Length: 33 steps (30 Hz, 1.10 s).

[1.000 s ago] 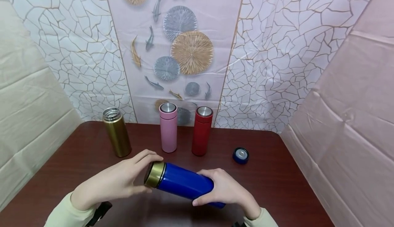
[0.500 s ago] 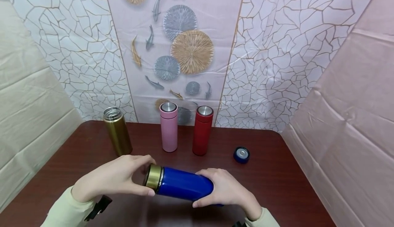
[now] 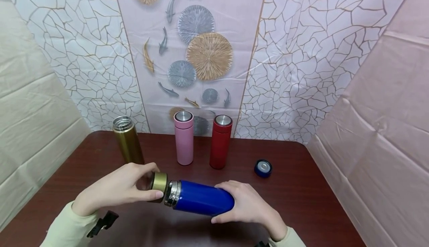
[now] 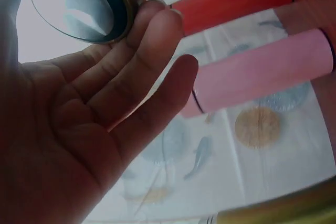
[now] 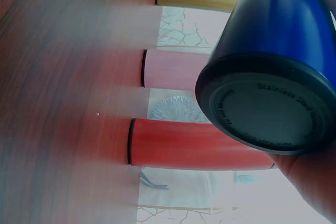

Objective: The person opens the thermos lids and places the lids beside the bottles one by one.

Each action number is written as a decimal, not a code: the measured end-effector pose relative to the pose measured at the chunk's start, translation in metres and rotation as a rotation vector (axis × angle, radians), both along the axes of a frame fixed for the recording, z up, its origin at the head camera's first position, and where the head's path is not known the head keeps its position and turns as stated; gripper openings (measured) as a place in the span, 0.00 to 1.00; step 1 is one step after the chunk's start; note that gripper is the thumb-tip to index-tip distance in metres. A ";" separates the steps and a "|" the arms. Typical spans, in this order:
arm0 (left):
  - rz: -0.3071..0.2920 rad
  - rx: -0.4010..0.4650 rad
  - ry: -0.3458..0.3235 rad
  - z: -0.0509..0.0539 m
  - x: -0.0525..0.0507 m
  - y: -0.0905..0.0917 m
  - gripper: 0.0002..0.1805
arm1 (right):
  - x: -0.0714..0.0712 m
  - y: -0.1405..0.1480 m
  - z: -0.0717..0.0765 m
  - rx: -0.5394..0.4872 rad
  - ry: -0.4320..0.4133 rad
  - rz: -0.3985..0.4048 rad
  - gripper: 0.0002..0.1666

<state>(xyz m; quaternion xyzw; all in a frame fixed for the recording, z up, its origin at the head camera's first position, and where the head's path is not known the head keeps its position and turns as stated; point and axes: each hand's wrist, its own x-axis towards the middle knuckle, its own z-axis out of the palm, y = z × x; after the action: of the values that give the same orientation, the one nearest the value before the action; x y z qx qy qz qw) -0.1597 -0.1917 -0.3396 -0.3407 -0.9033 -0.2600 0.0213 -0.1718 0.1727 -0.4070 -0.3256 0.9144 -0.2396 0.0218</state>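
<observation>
In the head view my right hand (image 3: pixel 246 206) grips the lower half of a blue thermos bottle (image 3: pixel 204 198), which lies almost level in the air with its bare steel neck pointing left. My left hand (image 3: pixel 117 189) pinches a gold lid (image 3: pixel 159 183) between thumb and fingers, just off that neck with a small gap. The lid's shiny disc top (image 4: pixel 73 6) faces the palm in the left wrist view. A black base (image 5: pixel 268 108) with raised lettering closes the blue bottle in the right wrist view.
Behind the hands stand a lidless gold thermos bottle (image 3: pixel 129 143), a lidded pink thermos (image 3: pixel 184 143) and a lidded red thermos (image 3: pixel 220 143). A blue lid (image 3: pixel 263 168) lies at the right on the dark red table (image 3: pixel 301 202). Patterned cloth (image 3: pixel 281 72) hangs behind.
The gold lid sat on the blue bottle's neck; my left hand has drawn it off to the left, baring the steel neck. The right hand has stayed almost in place.
</observation>
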 end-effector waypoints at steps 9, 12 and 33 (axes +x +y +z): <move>0.109 0.088 0.173 0.013 0.002 -0.039 0.27 | -0.001 0.008 -0.001 -0.047 -0.045 -0.047 0.43; 0.187 0.144 0.230 0.020 0.003 -0.057 0.33 | -0.001 0.010 -0.001 -0.066 -0.074 -0.071 0.43; 0.652 0.196 -0.014 -0.053 -0.056 -0.166 0.45 | -0.001 0.019 0.000 -0.112 -0.107 -0.089 0.42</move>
<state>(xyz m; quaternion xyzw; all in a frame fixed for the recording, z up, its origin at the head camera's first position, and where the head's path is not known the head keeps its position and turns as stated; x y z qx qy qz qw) -0.2157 -0.3581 -0.3923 -0.0286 -0.9355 -0.3274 0.1295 -0.1730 0.1914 -0.4070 -0.2723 0.9106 -0.3080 0.0416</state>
